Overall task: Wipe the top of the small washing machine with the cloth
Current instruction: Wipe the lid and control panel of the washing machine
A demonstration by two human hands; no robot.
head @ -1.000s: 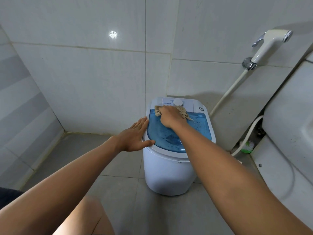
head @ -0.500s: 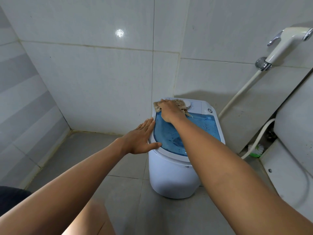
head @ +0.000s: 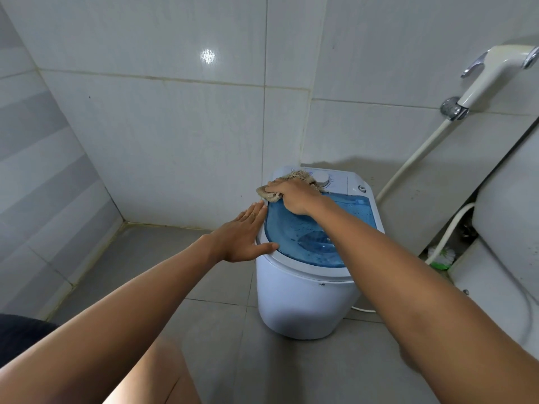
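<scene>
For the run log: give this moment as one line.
phase: wiping | right hand: presses cloth on washing machine top, back-left corner | left hand: flat against left rim

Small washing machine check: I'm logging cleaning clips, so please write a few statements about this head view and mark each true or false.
1. The right hand presses a beige frayed cloth on the far left part of the small white washing machine. True.
2. The left hand holds a second cloth. False: it lies flat against the machine's left rim, fingers straight, holding nothing.
3. The translucent blue plastic lid is shut. True.
4. The white spray nozzle lies on the floor. False: it hangs on the tiled wall at upper right.
5. The round white dial is covered by the cloth. False: it shows beside the cloth.
</scene>
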